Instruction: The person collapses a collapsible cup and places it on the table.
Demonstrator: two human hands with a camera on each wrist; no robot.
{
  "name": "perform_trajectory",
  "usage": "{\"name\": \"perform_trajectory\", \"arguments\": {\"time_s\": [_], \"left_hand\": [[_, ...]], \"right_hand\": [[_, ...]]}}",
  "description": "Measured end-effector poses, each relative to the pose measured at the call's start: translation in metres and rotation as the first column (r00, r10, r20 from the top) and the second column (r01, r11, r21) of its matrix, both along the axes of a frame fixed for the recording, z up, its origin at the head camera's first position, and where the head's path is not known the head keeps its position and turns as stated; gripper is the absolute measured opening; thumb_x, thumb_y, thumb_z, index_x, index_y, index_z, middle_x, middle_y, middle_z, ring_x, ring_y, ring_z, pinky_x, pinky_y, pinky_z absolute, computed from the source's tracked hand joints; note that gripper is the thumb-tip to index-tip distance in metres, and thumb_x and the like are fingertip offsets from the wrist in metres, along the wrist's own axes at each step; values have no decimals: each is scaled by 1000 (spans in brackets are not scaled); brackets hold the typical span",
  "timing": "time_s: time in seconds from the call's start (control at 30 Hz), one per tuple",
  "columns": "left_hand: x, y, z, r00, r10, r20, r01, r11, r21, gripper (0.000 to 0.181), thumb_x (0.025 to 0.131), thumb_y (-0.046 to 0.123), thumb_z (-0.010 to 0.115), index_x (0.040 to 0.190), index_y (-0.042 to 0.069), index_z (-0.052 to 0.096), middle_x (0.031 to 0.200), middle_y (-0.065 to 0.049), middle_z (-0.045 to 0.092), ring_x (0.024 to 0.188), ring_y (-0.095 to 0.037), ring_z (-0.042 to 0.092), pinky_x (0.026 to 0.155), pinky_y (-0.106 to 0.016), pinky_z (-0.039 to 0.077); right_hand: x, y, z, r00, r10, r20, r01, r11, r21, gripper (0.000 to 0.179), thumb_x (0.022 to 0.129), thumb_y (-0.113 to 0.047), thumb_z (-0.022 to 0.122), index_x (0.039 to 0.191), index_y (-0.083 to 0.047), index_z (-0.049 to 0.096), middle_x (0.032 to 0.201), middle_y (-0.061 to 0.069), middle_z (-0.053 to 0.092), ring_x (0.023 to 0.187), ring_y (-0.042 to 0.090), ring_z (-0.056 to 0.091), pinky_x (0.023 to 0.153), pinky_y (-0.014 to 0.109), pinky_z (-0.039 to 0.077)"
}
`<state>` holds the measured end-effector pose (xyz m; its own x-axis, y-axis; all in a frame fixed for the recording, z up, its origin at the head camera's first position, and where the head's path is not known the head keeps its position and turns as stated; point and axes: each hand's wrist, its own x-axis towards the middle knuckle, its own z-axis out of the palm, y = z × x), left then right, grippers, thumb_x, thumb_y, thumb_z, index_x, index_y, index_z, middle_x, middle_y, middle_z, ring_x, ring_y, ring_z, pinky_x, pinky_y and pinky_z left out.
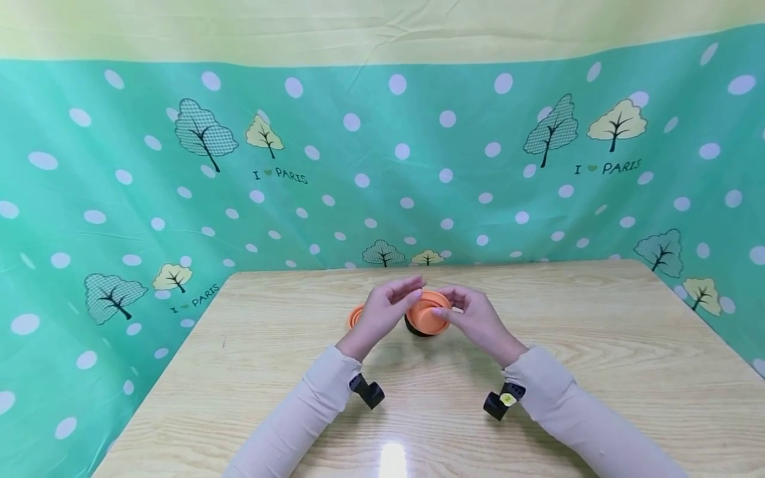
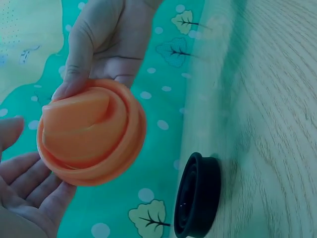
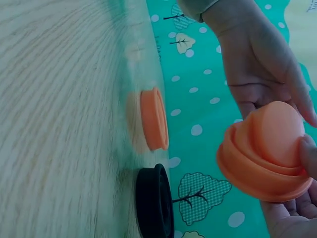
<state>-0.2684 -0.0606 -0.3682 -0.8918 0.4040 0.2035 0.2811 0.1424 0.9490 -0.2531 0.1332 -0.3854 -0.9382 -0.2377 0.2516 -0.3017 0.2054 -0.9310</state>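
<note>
Both hands are around a soft orange collapsible cup [image 1: 427,315], its folded rings bulging unevenly to one side. My right hand [image 1: 475,320] pinches the cup, thumb on its ringed face and fingers behind the rim. My left hand [image 1: 387,307] is on the cup's other side, fingers fairly straight by the rim and thumb apart from it in the left wrist view. A black round ringed piece [image 2: 198,196] rests on the table below the cup. Left of it lies a shallow orange round piece [image 3: 154,119], partly hidden behind the left hand in the head view.
The light wood table [image 1: 287,332] extends on both sides of the hands. A green dotted cloth [image 1: 335,159] with printed trees hangs behind its back edge. Each wrist wears a black camera strap, and a bright reflection shows near the table's front.
</note>
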Motion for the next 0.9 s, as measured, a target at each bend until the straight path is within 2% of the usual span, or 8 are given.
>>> {"name": "perform_trajectory", "arguments": {"time_s": [0.13,0.23,0.33,0.53,0.77,0.9], "left_hand": [[0,1,1,999,14,51,-16,999,42,43,99,20,51,138,2,46,134,-14,54,123,-24,51,101,-33,42],[-1,3,-5,996,4,94,-12,997,80,45,98,22,51,139,3,45,135,-15,53,122,-23,51,100,-32,43],[-3,6,-10,995,5,104,-17,992,121,46,97,24,55,137,2,48,132,-16,55,119,-24,54,96,-31,46],[-3,10,-14,996,35,87,-52,980,193,43,93,24,60,129,2,54,122,-16,61,109,-21,60,89,-28,51],[-1,10,-17,996,71,52,-80,977,200,36,91,20,63,120,-1,59,110,-18,65,94,-16,65,81,-28,54],[-2,11,-18,996,94,3,-93,978,188,32,90,17,65,116,-2,61,105,-17,67,88,-12,65,77,-26,54]], "right_hand": [[0,1,0,1000,-8,23,11,992,-124,34,87,-9,68,115,7,57,105,13,64,92,10,62,79,22,53],[0,1,0,999,10,49,2,970,-241,36,88,-5,66,118,10,52,103,7,64,91,9,62,78,23,54],[0,1,1,998,17,65,4,951,-310,37,89,-4,64,119,12,50,100,1,63,90,9,62,77,24,55],[1,1,2,998,10,69,13,945,-327,37,89,-5,64,118,12,50,97,-1,64,89,8,63,76,24,55],[1,0,-3,998,13,69,10,946,-324,34,90,-3,63,116,15,49,95,-1,64,86,8,63,73,23,55],[1,-1,-3,999,7,50,10,943,-334,33,89,-1,62,115,15,50,94,-1,64,85,8,63,73,23,55]]}}
